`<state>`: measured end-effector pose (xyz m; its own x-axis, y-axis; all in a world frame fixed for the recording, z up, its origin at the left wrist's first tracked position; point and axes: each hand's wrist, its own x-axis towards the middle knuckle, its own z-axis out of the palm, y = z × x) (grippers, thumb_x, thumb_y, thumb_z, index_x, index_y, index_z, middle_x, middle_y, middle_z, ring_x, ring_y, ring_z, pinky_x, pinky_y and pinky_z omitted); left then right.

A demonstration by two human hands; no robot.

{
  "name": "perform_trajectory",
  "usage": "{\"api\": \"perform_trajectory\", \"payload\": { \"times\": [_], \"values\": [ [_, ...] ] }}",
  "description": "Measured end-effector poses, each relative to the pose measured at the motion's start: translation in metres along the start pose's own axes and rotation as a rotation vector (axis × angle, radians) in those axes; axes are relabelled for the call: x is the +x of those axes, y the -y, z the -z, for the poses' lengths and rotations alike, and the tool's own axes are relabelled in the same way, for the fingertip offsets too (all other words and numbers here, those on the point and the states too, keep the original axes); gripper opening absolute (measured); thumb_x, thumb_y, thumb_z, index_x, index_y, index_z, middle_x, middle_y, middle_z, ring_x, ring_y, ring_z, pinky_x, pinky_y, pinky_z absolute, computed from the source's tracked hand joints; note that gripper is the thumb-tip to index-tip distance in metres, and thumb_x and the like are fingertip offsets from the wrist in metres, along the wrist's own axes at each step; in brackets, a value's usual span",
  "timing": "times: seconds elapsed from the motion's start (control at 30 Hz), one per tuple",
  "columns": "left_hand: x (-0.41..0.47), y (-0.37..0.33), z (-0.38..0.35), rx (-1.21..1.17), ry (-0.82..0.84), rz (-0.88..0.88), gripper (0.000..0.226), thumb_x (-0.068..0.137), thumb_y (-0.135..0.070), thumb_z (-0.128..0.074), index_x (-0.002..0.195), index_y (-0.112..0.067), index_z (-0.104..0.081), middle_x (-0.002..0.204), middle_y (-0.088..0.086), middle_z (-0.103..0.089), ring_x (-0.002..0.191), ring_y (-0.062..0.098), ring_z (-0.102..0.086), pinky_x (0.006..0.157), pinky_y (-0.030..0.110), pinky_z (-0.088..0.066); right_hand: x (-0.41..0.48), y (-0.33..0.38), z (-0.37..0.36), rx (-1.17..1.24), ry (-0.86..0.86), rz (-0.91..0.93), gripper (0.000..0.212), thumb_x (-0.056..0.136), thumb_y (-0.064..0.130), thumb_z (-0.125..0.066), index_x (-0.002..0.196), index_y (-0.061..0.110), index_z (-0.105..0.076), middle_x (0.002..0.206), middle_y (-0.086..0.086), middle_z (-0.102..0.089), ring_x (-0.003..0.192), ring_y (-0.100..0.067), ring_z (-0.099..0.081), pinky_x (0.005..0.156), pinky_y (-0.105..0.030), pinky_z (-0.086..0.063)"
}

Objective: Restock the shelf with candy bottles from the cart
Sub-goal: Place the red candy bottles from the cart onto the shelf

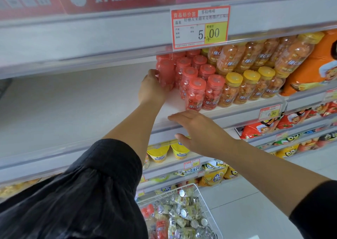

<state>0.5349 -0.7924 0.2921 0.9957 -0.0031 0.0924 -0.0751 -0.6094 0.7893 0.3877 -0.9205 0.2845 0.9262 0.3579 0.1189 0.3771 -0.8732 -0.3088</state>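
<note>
We are reaching into a store shelf that fills the middle of the frame, and its left part is lying bare. Our left hand, at centre, is curling round a red bottle and holding it upright at the left edge of a block of red bottles; we cannot tell whether its base is touching the board. Our right hand, just below centre, is hovering flat with straight fingers over the shelf's front lip, holding nothing. The cart, at bottom centre, is carrying a heap of mixed bottles. We judge that we are in the placing step, with much stock waiting. Next we would be settling the bottle flush against its neighbours, loosening the fingers without knocking the row, then dropping a hand to the cart for another.
</note>
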Motion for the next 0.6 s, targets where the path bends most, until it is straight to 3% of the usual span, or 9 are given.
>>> {"api": "perform_trajectory", "payload": {
  "times": [0.17,0.3,0.4,0.47,0.6],
  "values": [
    [-0.019,0.003,0.015,-0.001,0.021,-0.039,0.064,0.082,-0.040,-0.074,0.136,-0.022,-0.047,0.129,0.001,-0.056,0.104,0.020,-0.061,0.085,0.041,-0.055,-0.003,-0.001,-0.002,0.012,-0.025,0.027,0.052,0.094,0.022,-0.062,0.143,0.014,-0.049,0.140,-0.004,-0.055,0.131,-0.023,-0.046,0.113,-0.031,-0.031],
    [-0.079,0.016,0.045,-0.096,-0.003,-0.205,0.044,0.089,-0.018,-0.068,0.131,-0.019,-0.055,0.122,-0.001,-0.061,0.092,0.010,-0.062,0.084,0.029,-0.053,-0.023,0.011,-0.012,0.012,-0.243,0.114,0.038,0.092,0.013,-0.060,0.129,0.010,-0.061,0.131,-0.006,-0.060,0.125,-0.022,-0.051,0.110,-0.029,-0.035],
    [-0.140,0.045,0.077,-0.131,0.044,-0.334,0.034,0.090,-0.006,-0.062,0.121,-0.021,-0.061,0.109,-0.005,-0.066,0.086,0.004,-0.064,0.078,0.016,-0.051,-0.046,0.030,-0.037,0.093,-0.335,0.142,0.027,0.091,0.009,-0.059,0.115,0.010,-0.069,0.114,-0.004,-0.066,0.109,-0.020,-0.057,0.097,-0.030,-0.044],
    [-0.178,0.076,0.094,-0.084,0.108,-0.345,0.031,0.090,-0.004,-0.061,0.117,-0.020,-0.064,0.104,-0.008,-0.068,0.084,0.003,-0.064,0.075,0.011,-0.047,-0.066,0.043,-0.067,0.152,-0.273,0.101,0.024,0.089,0.010,-0.060,0.109,0.012,-0.072,0.105,-0.001,-0.069,0.101,-0.018,-0.059,0.092,-0.030,-0.046],
    [-0.242,0.157,0.111,0.022,0.231,-0.227,0.027,0.091,-0.004,-0.062,0.114,-0.017,-0.068,0.098,-0.009,-0.066,0.085,0.000,-0.061,0.075,0.010,-0.047,-0.106,0.065,-0.141,0.189,0.078,-0.081,0.023,0.093,0.016,-0.061,0.113,0.020,-0.071,0.107,0.005,-0.071,0.102,-0.016,-0.063,0.086,-0.035,-0.054]
  ]
}}
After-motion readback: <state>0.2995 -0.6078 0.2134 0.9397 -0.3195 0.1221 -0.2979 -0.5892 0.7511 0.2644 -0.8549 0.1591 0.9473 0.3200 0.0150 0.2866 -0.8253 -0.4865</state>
